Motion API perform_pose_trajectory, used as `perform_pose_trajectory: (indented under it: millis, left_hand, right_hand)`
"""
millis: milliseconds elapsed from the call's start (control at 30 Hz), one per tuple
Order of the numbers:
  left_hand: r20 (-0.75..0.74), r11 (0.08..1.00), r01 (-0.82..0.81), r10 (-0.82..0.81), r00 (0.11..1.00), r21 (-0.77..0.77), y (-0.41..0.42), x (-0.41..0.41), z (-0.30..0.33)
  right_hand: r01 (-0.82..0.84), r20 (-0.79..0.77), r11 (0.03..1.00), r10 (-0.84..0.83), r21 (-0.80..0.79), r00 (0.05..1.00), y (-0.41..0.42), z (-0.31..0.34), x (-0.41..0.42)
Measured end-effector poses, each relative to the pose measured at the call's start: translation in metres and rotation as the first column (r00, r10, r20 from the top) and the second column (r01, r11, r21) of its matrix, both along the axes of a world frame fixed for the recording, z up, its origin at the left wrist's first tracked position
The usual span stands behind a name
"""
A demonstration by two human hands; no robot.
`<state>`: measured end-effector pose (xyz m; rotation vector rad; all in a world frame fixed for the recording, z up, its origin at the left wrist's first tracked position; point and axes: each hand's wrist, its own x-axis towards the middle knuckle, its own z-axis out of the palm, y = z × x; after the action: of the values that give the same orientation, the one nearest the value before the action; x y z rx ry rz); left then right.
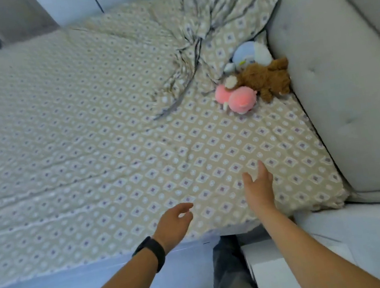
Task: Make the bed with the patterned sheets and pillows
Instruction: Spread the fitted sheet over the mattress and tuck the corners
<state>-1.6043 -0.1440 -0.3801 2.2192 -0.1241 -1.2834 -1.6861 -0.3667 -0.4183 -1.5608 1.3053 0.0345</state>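
While both hands [218, 204] hover empty | patterned sheet [109, 144] bears plush toys [253, 79]

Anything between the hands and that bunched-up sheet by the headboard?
Nothing lies directly between them. The left hand and right hand hover open over flat fitted sheet, which runs bare up to the bunched sheet. Three plush toys sit just right of that path, against the headboard.

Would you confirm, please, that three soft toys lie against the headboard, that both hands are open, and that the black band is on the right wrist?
Not quite: the head view shows the black band on the left wrist. The rest stands.
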Motion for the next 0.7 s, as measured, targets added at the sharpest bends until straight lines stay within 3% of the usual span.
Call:
perform_pose_trajectory:
  millis: [67, 200, 300, 533, 700]
  left_hand:
    - [0.014, 0.993, -0.113, 0.113, 0.993, -0.024, 0.066, -0.006, 0.063]
    - [0.147, 0.959, -0.256, 0.272, 0.951, -0.117, 0.174, -0.033, 0.133]
    - [0.191, 0.894, -0.403, 0.438, 0.879, -0.197, 0.256, -0.072, 0.159]
    - [0.274, 0.84, -0.48, 0.538, 0.797, -0.253, 0.397, -0.134, 0.187]
    - [0.399, 0.836, -0.484, 0.549, 0.735, -0.259, 0.474, -0.144, 0.203]
  right_hand:
    - [-0.172, 0.103, 0.985, 0.173, -0.015, 0.98, 0.07, 0.062, 0.012]
    - [-0.418, 0.232, 0.904, 0.428, -0.095, 0.874, 0.182, 0.143, 0.03]
    - [-0.577, 0.309, 0.786, 0.619, -0.224, 0.722, 0.264, 0.187, 0.031]
    - [-0.724, 0.31, 0.604, 0.795, -0.332, 0.521, 0.415, 0.231, -0.002]
    - [-0.848, 0.261, 0.408, 0.906, -0.339, 0.332, 0.498, 0.233, -0.011]
